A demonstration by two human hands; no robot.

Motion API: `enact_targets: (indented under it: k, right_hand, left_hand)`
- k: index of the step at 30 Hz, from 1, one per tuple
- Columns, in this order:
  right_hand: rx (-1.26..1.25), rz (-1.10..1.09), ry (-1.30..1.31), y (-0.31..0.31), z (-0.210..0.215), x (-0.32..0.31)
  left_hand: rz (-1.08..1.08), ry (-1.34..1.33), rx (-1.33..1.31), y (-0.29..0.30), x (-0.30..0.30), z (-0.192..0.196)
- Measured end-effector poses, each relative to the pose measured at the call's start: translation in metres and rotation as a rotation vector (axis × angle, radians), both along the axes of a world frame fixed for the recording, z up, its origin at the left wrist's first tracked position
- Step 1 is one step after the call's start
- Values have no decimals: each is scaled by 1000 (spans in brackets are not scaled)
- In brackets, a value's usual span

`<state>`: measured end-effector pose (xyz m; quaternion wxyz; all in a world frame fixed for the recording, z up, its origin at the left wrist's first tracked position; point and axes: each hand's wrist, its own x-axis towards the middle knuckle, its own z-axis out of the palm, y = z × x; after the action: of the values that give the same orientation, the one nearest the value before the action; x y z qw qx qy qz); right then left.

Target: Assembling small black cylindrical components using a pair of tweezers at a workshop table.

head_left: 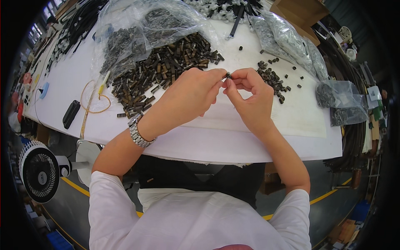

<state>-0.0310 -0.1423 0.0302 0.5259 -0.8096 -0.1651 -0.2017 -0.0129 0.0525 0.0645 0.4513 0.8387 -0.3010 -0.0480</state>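
Over the middle of the white table my two hands meet fingertip to fingertip. Between them is a small dark piece point(228, 76), mostly hidden by the fingers and too small to name. My left hand point(187, 93), with a metal watch point(137, 132) at its wrist, pinches it from the left. From the right, my right hand point(253, 96) pinches it between thumb and forefinger. Behind my left hand spreads a heap of short dark brown pieces point(166, 62). A smaller pile of little dark, ring-like pieces point(271, 77) lies beyond my right hand.
Clear plastic bags point(137, 31) cover the heap's far side; more bags point(287, 39) lie at the back right. A black oblong object point(71, 114) and a yellow-capped pen-like tool point(104, 83) lie left. A fan point(41, 173) stands beside the table point(200, 146). An open carton point(300, 14) sits behind.
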Motion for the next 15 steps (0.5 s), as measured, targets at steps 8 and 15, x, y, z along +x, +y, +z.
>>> enact_targets:
  k: [8,15]
  right_hand:
    - [326,136,210,2,5,4]
    - [169,52,144,1,8,-1]
  left_hand:
    - [51,-448,166,-2,4,-15]
    - [73,-404,152,0,4,-15]
